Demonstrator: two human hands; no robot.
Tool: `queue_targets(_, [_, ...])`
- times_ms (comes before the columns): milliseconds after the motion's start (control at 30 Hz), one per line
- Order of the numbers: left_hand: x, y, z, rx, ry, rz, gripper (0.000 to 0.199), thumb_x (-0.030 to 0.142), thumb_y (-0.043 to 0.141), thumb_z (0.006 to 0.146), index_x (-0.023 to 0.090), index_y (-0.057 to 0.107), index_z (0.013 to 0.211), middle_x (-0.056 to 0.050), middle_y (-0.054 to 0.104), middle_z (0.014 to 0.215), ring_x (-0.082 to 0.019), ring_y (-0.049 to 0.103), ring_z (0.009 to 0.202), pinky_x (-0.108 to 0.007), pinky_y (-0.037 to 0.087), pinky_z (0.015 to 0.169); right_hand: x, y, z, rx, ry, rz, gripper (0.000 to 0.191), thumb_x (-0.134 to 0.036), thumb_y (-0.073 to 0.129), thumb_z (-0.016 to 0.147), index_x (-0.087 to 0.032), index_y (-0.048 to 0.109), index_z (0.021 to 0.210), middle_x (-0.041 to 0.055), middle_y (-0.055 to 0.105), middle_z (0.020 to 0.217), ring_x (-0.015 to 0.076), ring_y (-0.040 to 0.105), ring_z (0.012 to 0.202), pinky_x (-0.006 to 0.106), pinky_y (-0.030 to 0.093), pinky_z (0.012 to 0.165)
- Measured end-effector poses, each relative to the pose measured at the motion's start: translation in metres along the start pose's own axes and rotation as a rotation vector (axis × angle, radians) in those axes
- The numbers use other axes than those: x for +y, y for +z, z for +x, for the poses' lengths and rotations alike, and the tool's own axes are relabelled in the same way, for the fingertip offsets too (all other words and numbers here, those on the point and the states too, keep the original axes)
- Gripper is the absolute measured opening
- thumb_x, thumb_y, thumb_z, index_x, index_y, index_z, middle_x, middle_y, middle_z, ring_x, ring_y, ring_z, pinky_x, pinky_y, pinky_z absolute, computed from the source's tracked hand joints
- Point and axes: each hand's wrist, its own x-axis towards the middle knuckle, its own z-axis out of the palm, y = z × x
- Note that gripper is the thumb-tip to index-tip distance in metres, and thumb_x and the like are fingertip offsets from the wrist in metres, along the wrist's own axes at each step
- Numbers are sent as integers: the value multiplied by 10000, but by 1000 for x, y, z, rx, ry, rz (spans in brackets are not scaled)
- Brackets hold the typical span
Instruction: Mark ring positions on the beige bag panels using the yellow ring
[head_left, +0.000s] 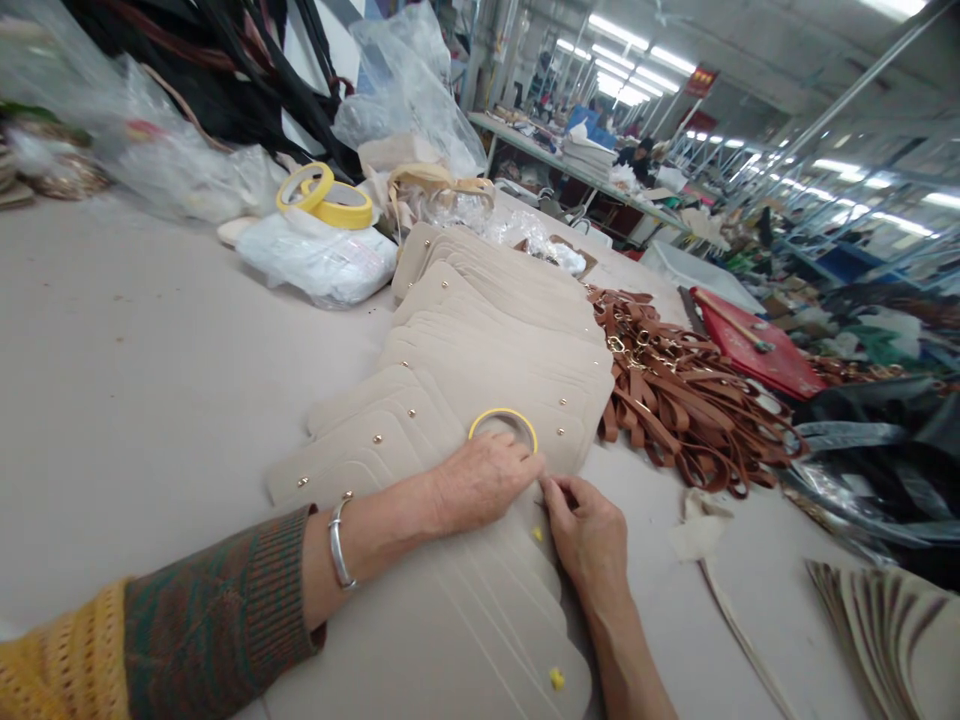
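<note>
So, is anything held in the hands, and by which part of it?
The left hand holds the yellow tape roll by the near side of its ring. The right hand is pinched; what it holds, if anything, cannot be told.

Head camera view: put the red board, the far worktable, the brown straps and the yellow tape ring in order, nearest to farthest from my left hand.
From your left hand:
1. Yellow tape ring, right at the hand.
2. Brown straps, piled to the right.
3. Red board, just beyond the straps.
4. Far worktable, in the background.
</note>
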Motion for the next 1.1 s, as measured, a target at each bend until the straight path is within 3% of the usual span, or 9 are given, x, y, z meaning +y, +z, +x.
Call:
queue_targets(167, [-1,-5,0,19,15,-47,107,94,441,893,155,528,906,-63,602,846,-204,550,800,-311,437,697,1,-6,8,-105,3,18,269,-384,535,837,-210,723,756,33,725,710,174,648,624,262,448,609])
queue_targets(367, [-11,-11,-4,174,18,-186,222,139,404,952,177,515,1140,-36,656,921,-158,624,877,-249,482,772,2,-23,6,-351,18,134,246,-342,559,824,-221,712,673,-6,702,638,171,642,595,245,439,537])
queue_targets(433, [-11,-12,-4,211,43,-239,282,169,401,966,180,464,1241,-45,671,970,-154,640,914,-251,498,806,1,-27,4,-268,-2,223,236,-348,555,842,-213,730,758,9,724,713,174,653,642,253,474,580])
queue_targets(567, [-6,-10,-5,215,17,-265,394,240,379,990,162,318,1372,-69,681,986,-159,668,884,-269,529,789,-6,-29,2,27,-143,377,214,-311,562,872,-190,698,986,49,729,898,161,658,740,276,523,700])
queue_targets(667, [-2,-10,-4,210,15,-233,361,289,356,1004,136,330,1330,-80,685,958,-174,681,844,-269,536,720,-14,-27,3,71,-320,377,207,-214,536,892,-199,659,1057,61,709,971,152,654,823,272,525,739])
queue_targets(767, [0,-11,-2,212,47,-195,327,304,357,1007,132,357,1286,-66,686,914,-175,682,804,-250,515,650,-20,-25,6,112,-447,319,185,-137,499,893,-197,650,982,54,704,914,140,648,826,262,514,757])
queue_targets(967, [-2,-21,7,145,58,-136,131,250,410,985,154,494,1011,-18,638,807,-157,633,742,-237,445,605,-24,-27,15,289,-550,107,139,-111,518,835,-179,637,813,-8,650,670,89,590,557,198,476,595])
queue_targets(1100, [-3,-28,15,198,25,-88,138,218,419,968,170,515,880,-3,617,790,-140,599,719,-233,417,620,-27,-33,19,329,-452,118,95,-145,568,800,-169,659,810,-13,652,636,90,588,534,201,476,577])
